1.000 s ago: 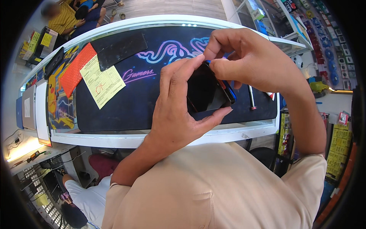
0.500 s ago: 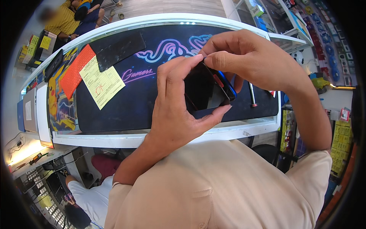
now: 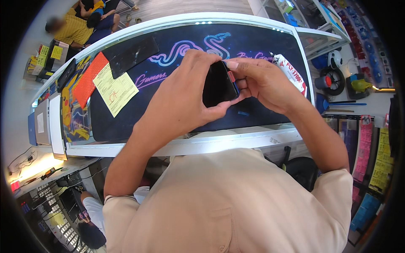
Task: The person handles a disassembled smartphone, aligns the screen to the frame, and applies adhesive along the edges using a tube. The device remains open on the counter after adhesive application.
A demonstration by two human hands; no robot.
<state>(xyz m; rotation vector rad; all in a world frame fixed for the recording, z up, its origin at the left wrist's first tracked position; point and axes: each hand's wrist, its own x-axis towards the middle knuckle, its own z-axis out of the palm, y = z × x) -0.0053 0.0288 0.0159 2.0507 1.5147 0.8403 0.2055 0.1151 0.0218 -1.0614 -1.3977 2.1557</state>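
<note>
A smartphone (image 3: 218, 88) with a dark screen is held tilted above the mat between both my hands. A small red piece (image 3: 231, 76) shows on its right edge, and a strip of blue runs along its back on that side. My left hand (image 3: 177, 95) wraps round the left side, fingers at the top and thumb along the lower edge. My right hand (image 3: 261, 82) grips the right side, its thumb near the upper right corner and its other fingers bent behind. The phone's back is mostly hidden.
Beneath lies a black printed mat (image 3: 122, 130) on a white-framed counter (image 3: 185, 147). It bears a white tube with red print (image 3: 290, 71), a small blue strip (image 3: 243, 113), a dark flat panel (image 3: 135, 55), a yellow slip (image 3: 114, 90) and an orange-red padded envelope (image 3: 90, 78). People sit nearby.
My right hand has moved down from the phone's top corner to its right side, uncovering the white tube. Less of the blue back shows beside the screen.
</note>
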